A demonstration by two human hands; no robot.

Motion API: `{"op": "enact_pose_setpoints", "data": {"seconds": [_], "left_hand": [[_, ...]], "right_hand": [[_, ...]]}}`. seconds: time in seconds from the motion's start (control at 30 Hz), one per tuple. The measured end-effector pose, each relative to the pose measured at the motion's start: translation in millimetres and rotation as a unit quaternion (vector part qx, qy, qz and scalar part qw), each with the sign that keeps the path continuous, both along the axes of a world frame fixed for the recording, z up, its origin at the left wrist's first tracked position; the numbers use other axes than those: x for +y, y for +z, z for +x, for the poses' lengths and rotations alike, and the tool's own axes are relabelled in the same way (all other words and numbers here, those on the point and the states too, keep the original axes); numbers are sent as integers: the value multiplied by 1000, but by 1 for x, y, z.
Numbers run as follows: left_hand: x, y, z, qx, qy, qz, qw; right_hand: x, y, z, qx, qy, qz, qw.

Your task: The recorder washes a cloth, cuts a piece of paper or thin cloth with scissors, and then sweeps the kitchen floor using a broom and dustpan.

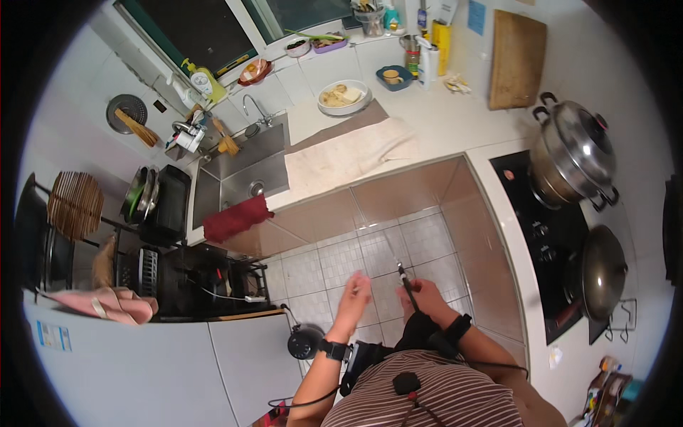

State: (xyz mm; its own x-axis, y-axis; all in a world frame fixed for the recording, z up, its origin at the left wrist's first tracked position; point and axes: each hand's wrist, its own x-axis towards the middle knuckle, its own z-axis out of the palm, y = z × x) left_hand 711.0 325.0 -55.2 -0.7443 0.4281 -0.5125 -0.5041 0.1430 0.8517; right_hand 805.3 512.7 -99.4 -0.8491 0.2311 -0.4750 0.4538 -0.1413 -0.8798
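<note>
My left hand (354,299) is raised over the tiled floor, fingers slightly bent, with nothing seen in it. Beside it, my right hand (424,299) is next to a thin dark rod-like thing (406,283) with a shiny tip; whether the fingers grip it cannot be told. Each wrist wears a black band. Ahead on the counter lies a pale cloth (347,152) over a brownish mat (368,113). Behind these stands a white dish (343,112) holding pale food. A dark red cloth (237,218) hangs over the front edge by the sink.
A steel sink (277,160) is at the left of the counter. On the right, a steamer pot (573,149) and a lidded wok (603,272) stand on the black hob (533,229). A wooden cutting board (517,58) leans on the wall. A refrigerator (144,368) is at lower left.
</note>
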Motion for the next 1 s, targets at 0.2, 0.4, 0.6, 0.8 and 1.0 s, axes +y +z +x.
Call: {"op": "enact_pose_setpoints", "data": {"seconds": [0.2,0.4,0.6,0.8,1.0], "left_hand": [[-28,-37,-150,-36,217,-28,975],[-14,-81,-278,-39,314,-47,948],[-21,-157,-373,227,208,-316,897],[16,-159,-377,38,343,-177,922],[15,-117,-382,-285,257,103,918]], "right_hand": [[50,-6,-156,-30,39,82,995],[46,-26,-247,-101,26,-38,994],[31,-35,-255,-174,13,-118,978],[22,-23,-255,-264,13,-44,963],[-8,-17,-288,-253,2,-103,962]]}}
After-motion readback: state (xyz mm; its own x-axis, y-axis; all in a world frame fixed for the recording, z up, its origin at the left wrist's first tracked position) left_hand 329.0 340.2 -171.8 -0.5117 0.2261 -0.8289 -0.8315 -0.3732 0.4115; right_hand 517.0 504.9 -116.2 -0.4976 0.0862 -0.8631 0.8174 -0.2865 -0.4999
